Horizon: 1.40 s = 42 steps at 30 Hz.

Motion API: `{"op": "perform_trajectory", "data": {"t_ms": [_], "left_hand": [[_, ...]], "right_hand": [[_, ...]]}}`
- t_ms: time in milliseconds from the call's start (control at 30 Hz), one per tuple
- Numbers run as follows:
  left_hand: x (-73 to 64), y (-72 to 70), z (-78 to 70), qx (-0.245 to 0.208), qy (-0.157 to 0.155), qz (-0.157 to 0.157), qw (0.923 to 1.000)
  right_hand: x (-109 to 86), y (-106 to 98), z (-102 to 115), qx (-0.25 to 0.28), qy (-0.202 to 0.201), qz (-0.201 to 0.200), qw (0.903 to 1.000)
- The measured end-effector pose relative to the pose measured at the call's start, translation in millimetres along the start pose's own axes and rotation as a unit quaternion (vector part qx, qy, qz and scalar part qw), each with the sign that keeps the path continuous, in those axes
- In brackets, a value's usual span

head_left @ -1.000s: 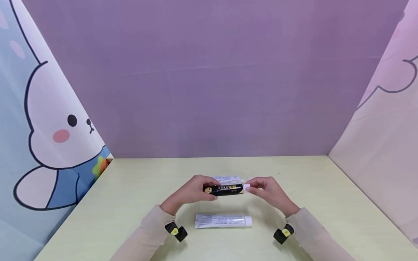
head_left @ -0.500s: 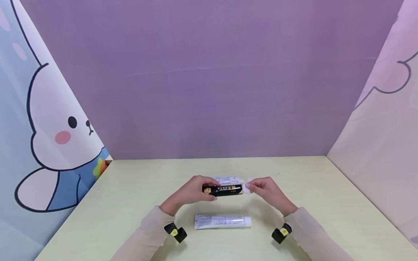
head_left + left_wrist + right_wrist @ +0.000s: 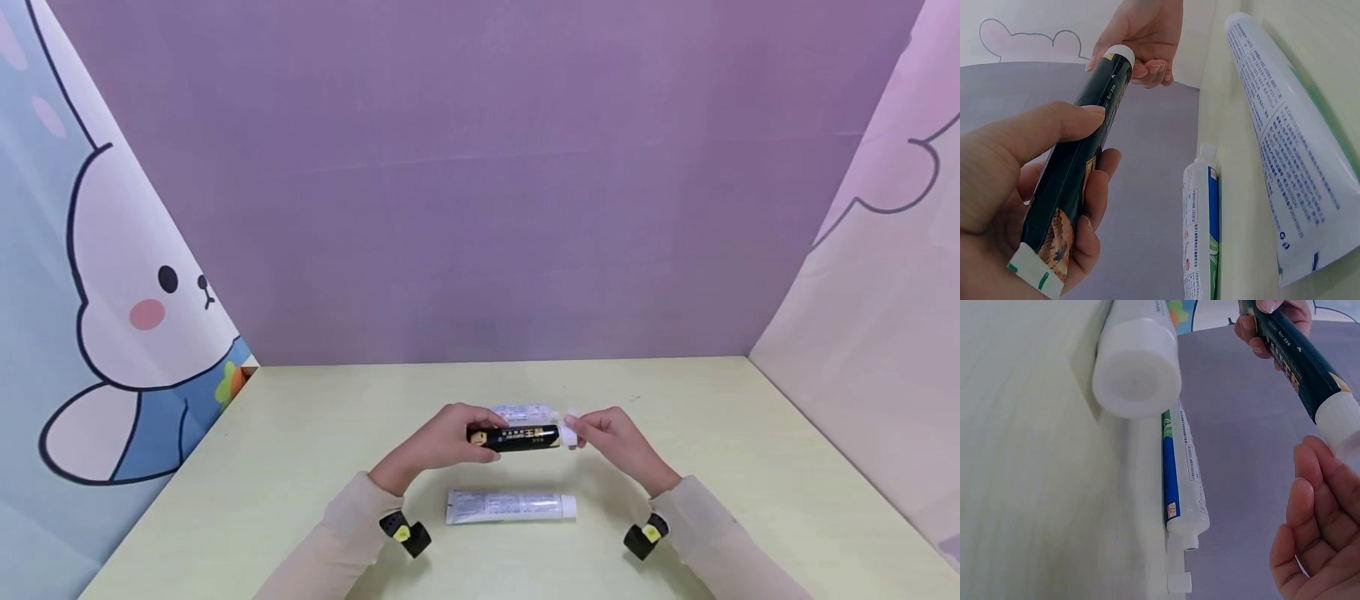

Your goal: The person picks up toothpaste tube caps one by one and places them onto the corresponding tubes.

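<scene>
My left hand [image 3: 453,437] grips a black toothpaste tube [image 3: 521,438] around its body, thumb on top and fingers curled beneath. Gold lettering and a honeycomb picture [image 3: 1057,240] mark the tube, which is held above the table with its white cap [image 3: 568,435] pointing right. At that cap my right hand [image 3: 615,437] pinches with thumb and fingers; the cap sits on the end of the tube. The right wrist view shows the fingertips [image 3: 1313,450] right at the cap's edge, the thumb out of sight.
A white toothpaste tube [image 3: 510,507], capped, lies on the table [image 3: 300,500] nearer the body. Behind the held tube lies a white, blue and green tube [image 3: 1185,481] with its nozzle bare, a loose white cap [image 3: 1179,582] beside it. A purple backdrop [image 3: 480,183] stands behind.
My right fingers have shifted their hold at the cap, first drawing closer together, then turning around it. The left hand and the black tube stay nearly in place.
</scene>
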<state>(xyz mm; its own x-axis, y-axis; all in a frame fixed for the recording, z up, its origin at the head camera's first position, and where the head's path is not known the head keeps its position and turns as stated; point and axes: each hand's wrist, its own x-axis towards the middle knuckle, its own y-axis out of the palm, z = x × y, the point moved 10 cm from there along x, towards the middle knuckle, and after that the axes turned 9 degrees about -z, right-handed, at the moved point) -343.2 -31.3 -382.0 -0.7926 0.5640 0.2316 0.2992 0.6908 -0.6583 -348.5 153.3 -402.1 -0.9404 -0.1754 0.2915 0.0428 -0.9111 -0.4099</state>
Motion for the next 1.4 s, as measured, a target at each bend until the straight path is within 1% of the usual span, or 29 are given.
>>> {"op": "perform_trajectory", "data": {"t_ms": [200,433,533,667,767,967,1167,1400], "left_hand": [[0.5,0.1,-1.5,0.004,0.003,0.001,1.0000],[0.3,0.5,-0.4,-0.009,-0.009,0.004,0.9999],[0.7,1.1,0.2,-0.013,-0.013,0.005,0.9998],[1.0,1.3,0.1,-0.015,-0.019,0.005,0.9997],[1.2,0.7,0.0,-0.013,-0.022,0.003,0.9997],[1.5,0.4,1.1,-0.006,-0.025,0.005,0.9997],[1.3,0.1,2.8,-0.004,-0.028,0.006,0.9996],[1.3,-0.5,3.6,-0.005,-0.028,0.006,0.9996]], "right_hand": [[1.3,0.9,2.4,0.001,-0.002,0.008,1.0000],[2.4,1.5,3.8,-0.004,-0.016,0.008,0.9998],[1.8,0.8,1.0,-0.002,-0.018,0.003,0.9998],[0.9,-3.4,0.0,0.004,-0.031,-0.011,0.9994],[-0.3,-7.3,3.2,0.006,-0.060,-0.015,0.9981],[-3.7,-7.9,5.4,0.000,-0.108,0.009,0.9941],[-6.7,-6.3,15.8,-0.036,-0.184,0.005,0.9822],[-10.9,-6.8,26.6,-0.059,-0.226,-0.015,0.9723]]}}
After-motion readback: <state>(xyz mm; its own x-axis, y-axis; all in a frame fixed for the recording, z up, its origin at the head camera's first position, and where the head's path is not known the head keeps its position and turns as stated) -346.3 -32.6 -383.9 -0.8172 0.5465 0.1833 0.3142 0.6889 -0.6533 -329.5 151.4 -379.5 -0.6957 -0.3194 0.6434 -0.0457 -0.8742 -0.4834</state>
